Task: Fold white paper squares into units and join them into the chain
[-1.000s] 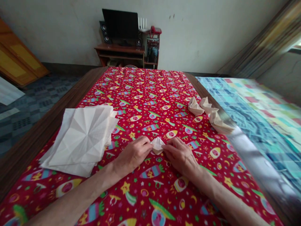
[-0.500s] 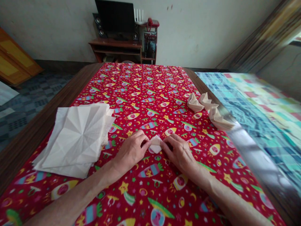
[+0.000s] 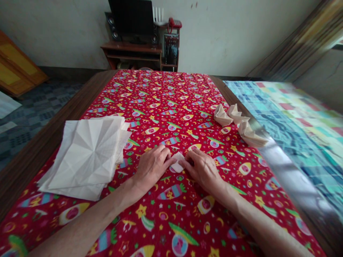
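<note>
A small piece of white folded paper (image 3: 178, 166) lies on the red cloth between my hands, one corner pointing away from me. My left hand (image 3: 154, 162) is closed at its left side, with the thumb pressed on the paper's edge and the fingers curled. From the other side my right hand (image 3: 201, 166) grips it, thumb on the right edge. The fingertips beneath the curled fingers are partly hidden. To the left lies a stack of creased white paper sheets (image 3: 85, 153). Several-pointed folded paper shapes (image 3: 250, 134), three of them, stand at the right.
A red patterned cloth (image 3: 171, 210) covers the table, whose brown wooden edge (image 3: 66, 109) shows at the left. Right of the table is a bed with a checked cover (image 3: 289, 117). Beyond the far end stands a desk (image 3: 131, 50) with a monitor (image 3: 131, 19).
Both thumbs have shifted inward on the small folded paper, and its raised, beige-looking upper flap now appears flattened. The stack and the three folded shapes stay in place.
</note>
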The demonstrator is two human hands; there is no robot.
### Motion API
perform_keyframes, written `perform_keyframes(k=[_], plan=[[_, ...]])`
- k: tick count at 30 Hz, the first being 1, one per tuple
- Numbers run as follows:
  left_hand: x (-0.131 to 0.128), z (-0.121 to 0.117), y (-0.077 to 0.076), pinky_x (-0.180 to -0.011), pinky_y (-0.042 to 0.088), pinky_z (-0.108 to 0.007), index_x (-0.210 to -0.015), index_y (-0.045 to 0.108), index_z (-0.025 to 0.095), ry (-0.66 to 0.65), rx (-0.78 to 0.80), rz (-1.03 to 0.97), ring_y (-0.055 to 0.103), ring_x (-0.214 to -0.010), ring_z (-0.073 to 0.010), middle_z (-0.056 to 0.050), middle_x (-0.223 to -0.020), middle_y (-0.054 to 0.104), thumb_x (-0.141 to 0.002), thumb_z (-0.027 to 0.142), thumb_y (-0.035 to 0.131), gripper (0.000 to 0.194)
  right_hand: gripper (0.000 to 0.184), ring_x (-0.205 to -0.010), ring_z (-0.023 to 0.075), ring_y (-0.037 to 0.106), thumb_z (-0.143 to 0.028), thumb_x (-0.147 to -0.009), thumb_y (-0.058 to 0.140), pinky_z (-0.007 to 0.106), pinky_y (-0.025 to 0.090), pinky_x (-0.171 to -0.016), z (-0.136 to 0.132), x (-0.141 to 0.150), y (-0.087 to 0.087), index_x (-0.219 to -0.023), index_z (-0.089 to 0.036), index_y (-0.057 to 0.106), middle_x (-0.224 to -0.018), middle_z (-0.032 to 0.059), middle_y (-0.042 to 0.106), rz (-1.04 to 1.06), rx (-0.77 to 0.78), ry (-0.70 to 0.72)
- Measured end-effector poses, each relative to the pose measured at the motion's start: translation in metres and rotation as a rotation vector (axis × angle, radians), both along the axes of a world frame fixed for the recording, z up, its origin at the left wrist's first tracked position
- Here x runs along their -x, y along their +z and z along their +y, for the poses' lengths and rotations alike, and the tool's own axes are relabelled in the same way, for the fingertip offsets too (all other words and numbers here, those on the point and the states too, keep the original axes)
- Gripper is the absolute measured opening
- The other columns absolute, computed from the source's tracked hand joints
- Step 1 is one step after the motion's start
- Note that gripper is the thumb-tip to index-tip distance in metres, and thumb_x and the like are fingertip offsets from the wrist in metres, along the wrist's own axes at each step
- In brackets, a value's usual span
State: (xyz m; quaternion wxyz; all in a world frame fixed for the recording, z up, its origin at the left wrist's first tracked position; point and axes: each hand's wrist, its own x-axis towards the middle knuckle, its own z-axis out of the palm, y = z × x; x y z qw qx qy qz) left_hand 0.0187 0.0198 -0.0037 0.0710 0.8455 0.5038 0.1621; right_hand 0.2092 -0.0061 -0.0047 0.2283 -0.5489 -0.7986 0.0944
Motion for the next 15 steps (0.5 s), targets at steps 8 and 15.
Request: perform_keyframes(k=[8, 15], plan=[[0.007, 0.002, 0.002, -0.065, 0.04, -0.026, -0.074, 0.052, 0.021, -0.004, -0.032, 0.008, 0.057, -0.074, -0.0157, 0.002, -0.078, 0.058, -0.082, 0.036, 0.066, 0.022, 0.019, -0.06, 0.0113, 0.049, -0.032, -0.089, 0.054, 0.023, 0.032, -0.055, -0.001, -0.006, 0.002, -0.074, -0.02, 0.053, -0.072, -0.0003, 0.056, -0.043, 0.01, -0.024], [0.015, 0.003, -0.001, -0.064, 0.04, -0.026, -0.077, 0.053, 0.021, 0.021, -0.013, -0.018, 0.057, -0.073, -0.0159, 0.002, -0.079, 0.057, -0.082, 0.035, 0.066, 0.02, 0.018, -0.062, 0.012, 0.051, -0.033, -0.089, 0.056, 0.023, 0.032, -0.055, -0.002, -0.007, 0.002, -0.076, -0.019, 0.056, -0.075, 0.0008, 0.057, -0.089, 0.051, -0.039]])
